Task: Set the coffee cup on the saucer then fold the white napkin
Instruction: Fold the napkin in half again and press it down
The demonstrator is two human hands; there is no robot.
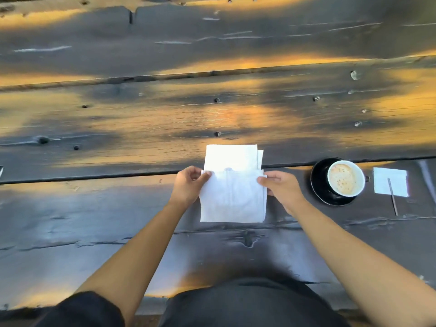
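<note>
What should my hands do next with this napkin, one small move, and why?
Probably lay the lifted edge down and press a crease. The coffee cup already sits on the saucer, and the left hand and right hand each pinch a side of the white napkin, its near half folded over but not flattened.

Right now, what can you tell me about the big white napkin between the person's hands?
The white napkin looks like thin, soft paper or cloth, lying on the dark wooden table right in front of the person. It is partly folded: a near flap lies over the far part, whose layered edges show at the right. The far half is sunlit, the near half shaded. The left hand and right hand pinch the flap's upper corners with their fingers.
</note>
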